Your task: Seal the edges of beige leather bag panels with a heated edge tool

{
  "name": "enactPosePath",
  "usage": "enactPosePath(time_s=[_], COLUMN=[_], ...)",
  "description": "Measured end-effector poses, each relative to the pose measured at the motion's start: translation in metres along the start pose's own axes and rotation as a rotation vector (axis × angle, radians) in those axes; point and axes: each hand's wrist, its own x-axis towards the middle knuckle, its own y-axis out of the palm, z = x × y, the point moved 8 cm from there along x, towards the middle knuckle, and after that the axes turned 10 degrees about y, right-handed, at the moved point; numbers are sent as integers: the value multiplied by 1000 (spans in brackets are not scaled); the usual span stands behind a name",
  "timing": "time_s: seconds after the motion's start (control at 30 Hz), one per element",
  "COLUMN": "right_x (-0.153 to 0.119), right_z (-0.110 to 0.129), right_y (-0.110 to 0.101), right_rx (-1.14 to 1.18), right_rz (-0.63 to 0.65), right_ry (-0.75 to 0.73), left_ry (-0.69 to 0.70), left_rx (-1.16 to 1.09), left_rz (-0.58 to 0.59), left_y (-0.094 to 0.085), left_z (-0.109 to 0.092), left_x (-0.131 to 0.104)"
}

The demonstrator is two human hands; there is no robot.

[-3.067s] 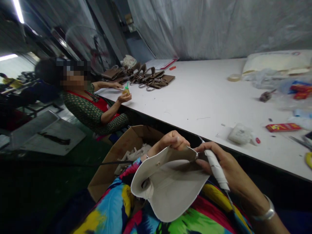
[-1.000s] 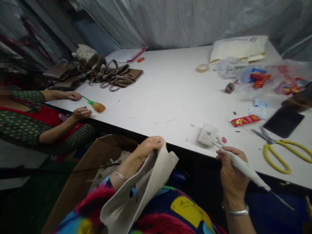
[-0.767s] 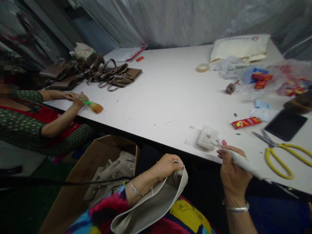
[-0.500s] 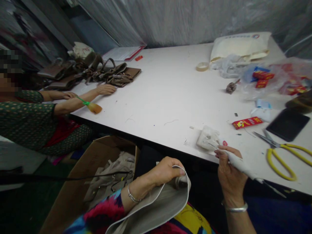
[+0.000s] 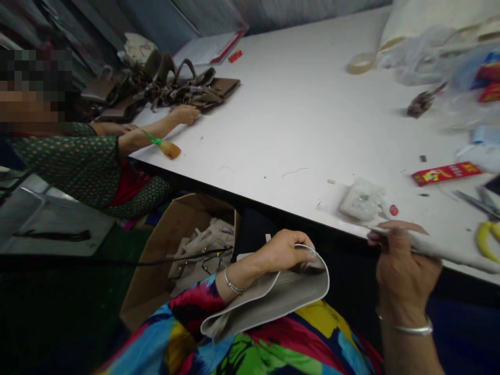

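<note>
My left hand (image 5: 287, 251) pinches the rim of a light grey bag piece (image 5: 269, 302) with white edges, which gapes open over my lap. Its fingers are closed, with the thumb on the inner side. At the table's front edge, my right hand (image 5: 406, 271) is closed round a slim white-wrapped tool (image 5: 457, 252) with a thin tip pointing left; its exact kind is not clear. Just beyond that tip, a whitish block in clear plastic (image 5: 361, 200) lies on the table.
Yellow-handled scissors (image 5: 488, 239) and a red packet (image 5: 447, 173) lie at right, a tape roll (image 5: 360, 63) farther back. Left, a co-worker's hand (image 5: 183, 114) rests near brown bags (image 5: 224, 87). Below, a cardboard box (image 5: 150, 265) holds grey pieces.
The view has turned left and downward. My right hand has drawn the tool's tip back from the whitish block, and the tool lies flatter. My left hand keeps its hold on the bag piece.
</note>
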Motion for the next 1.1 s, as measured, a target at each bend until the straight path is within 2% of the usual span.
enactPosePath(time_s=[0.1, 0.17, 0.4, 0.57, 0.7, 0.8, 0.93, 1.0, 1.1], right_x=[-21, -33, -39, -38, -37, -35, -41, -46, -50], right_z=[-4, -7, -21, -15, -4, 1, -6, -12, -22], right_y=[26, 34, 36, 36, 45, 55, 63, 58, 44], right_rx=[48, -22, -158, -288, -343, -352, -323, -250, -80], right_rz=[335, 441, 493, 548, 603, 660, 753, 710, 535], right_ry=[138, 152, 152, 49, 1, 15, 87, 102, 112], left_ry=[-15, -18, -14, -1, -10, -25, -44, -47, -75], left_rx=[40, 46, 63, 94, 114, 97, 50, 9, -78], left_rz=[14, 26, 59, 46, 35, 50, 71, 46, -12], left_y=[4, 6, 11, 9, 10, 15, 17, 14, 6], left_z=[-1, -2, -3, -3, -2, 3, 6, 5, 8], left_x=[-2, -2, -2, -3, -4, -4, -4, -3, -3])
